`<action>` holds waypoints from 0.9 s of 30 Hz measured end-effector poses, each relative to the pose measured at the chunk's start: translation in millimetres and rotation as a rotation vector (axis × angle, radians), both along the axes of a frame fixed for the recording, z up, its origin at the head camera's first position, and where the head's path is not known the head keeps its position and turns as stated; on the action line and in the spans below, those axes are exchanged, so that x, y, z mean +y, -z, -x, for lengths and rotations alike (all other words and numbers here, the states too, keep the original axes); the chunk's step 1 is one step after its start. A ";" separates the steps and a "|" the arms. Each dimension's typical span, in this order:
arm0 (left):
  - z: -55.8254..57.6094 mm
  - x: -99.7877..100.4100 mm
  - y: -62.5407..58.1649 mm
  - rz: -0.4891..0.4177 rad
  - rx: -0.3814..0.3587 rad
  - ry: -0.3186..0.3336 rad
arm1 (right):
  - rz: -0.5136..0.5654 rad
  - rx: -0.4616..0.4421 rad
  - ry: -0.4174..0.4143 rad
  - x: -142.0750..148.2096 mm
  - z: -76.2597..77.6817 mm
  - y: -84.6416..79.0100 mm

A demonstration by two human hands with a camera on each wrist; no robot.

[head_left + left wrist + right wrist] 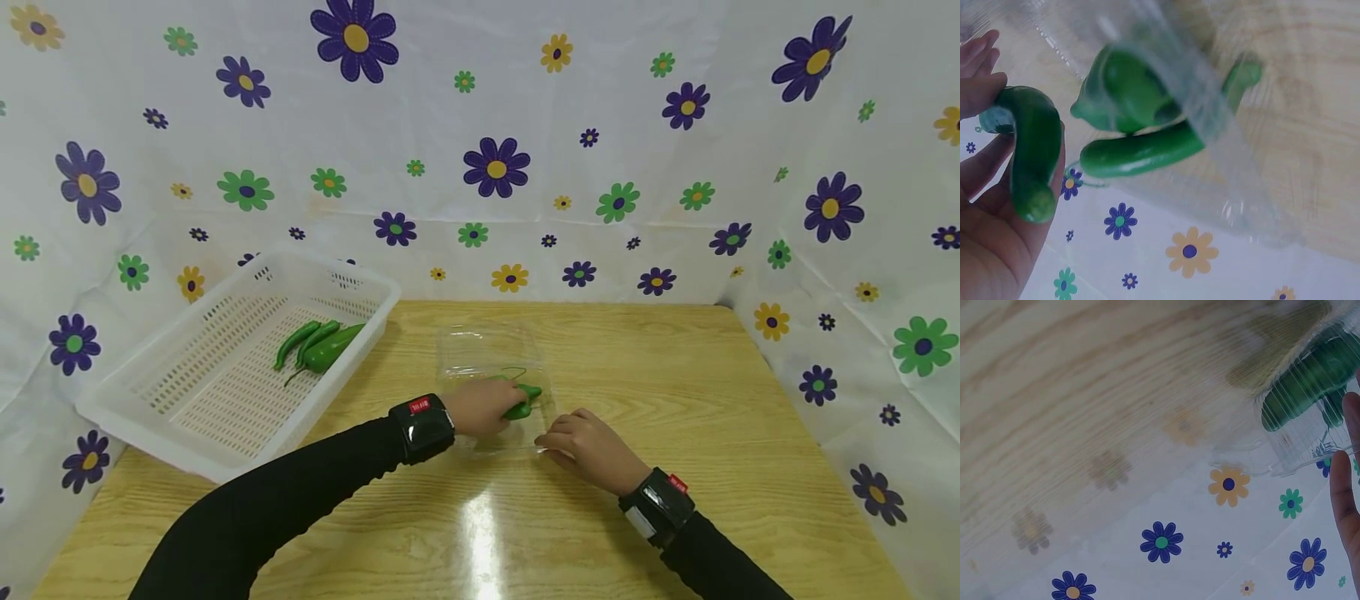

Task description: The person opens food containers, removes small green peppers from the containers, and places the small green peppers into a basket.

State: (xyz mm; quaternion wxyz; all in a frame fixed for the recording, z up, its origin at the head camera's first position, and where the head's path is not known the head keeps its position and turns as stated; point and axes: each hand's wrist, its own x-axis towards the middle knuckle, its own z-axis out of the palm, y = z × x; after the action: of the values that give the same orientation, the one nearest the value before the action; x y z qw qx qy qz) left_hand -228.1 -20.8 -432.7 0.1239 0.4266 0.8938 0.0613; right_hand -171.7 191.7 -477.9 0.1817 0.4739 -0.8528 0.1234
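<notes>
A clear plastic box (552,408) stands on the table, its clear lid (483,343) folded back. My left hand (480,406) is over the box and grips a curved green chili pepper (1038,150), seen in the left wrist view between thumb and fingers. Inside the box lie a rounder green pepper (1125,90) and another long green chili pepper (1141,152). At the box's near right corner, my right hand (592,450) pinches the rim with bent fingers. Only part of that hand shows in the right wrist view, beside the ribbed wall.
To the left, a white slotted plastic basket (161,442) holds two slim green chili peppers (296,343) and a larger green pepper (333,350). Beneath everything is a wooden table (675,375). A flower-printed white cloth (435,100) hangs behind and along both sides.
</notes>
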 end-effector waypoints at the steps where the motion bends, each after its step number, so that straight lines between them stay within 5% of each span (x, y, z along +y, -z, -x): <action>1: 0.3 -1.1 -1.5 -0.001 0.005 0.003 | 0.001 0.000 0.000 -0.1 -0.1 -0.1; 10: 11.6 -22.6 -28.2 -0.011 0.086 -0.027 | 0.001 -0.004 0.000 -0.3 0.0 -0.4; 19: 27.8 -59.0 -71.7 -0.096 0.142 -0.122 | 0.000 -0.010 -0.001 -0.2 -0.2 0.0; 27: 49.7 -112.8 -102.7 -0.162 0.131 -0.331 | -0.005 -0.015 0.002 -0.5 -0.6 -1.1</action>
State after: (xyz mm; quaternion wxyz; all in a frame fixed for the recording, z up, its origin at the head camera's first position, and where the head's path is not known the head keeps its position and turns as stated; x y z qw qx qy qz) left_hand -277.8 -133.6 -329.9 0.0189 0.2853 0.9501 0.1247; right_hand -171.1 191.2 -476.8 0.1745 0.4723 -0.8549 0.1247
